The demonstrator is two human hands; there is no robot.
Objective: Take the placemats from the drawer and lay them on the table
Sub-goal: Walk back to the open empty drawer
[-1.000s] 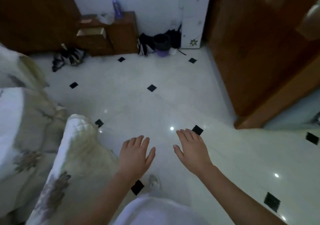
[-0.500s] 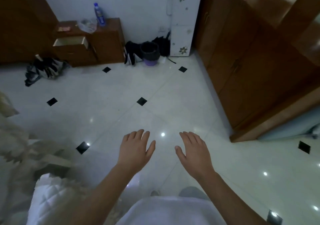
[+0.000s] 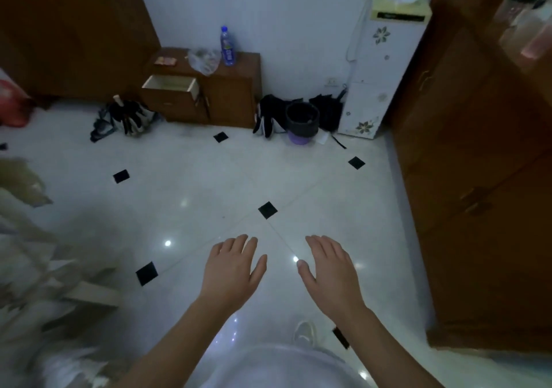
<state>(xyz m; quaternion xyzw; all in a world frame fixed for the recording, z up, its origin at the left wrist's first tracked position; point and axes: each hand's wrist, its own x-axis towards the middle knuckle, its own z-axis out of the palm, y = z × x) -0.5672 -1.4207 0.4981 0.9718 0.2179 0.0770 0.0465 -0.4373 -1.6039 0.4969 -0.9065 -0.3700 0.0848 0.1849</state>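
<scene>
A small brown wooden cabinet (image 3: 227, 95) stands against the far wall, its top drawer (image 3: 170, 84) pulled open; the drawer's inside looks pale and I see no placemats in it from here. My left hand (image 3: 231, 265) and my right hand (image 3: 330, 268) hover side by side over the white floor, palms down, fingers straight, holding nothing. Both are far from the cabinet. No table is in view.
On the cabinet stand a blue bottle (image 3: 227, 46) and a clear plastic bag (image 3: 204, 59). A dark bin (image 3: 301, 119), black bags and a white floral appliance (image 3: 376, 68) line the wall. A tall wooden wardrobe (image 3: 478, 178) fills the right. Blurred bedding (image 3: 27, 253) lies left.
The view has moved forward and up; the cabinet with the open drawer is closer and the bedding has slid off to the left. My hands stay level in front, empty.
</scene>
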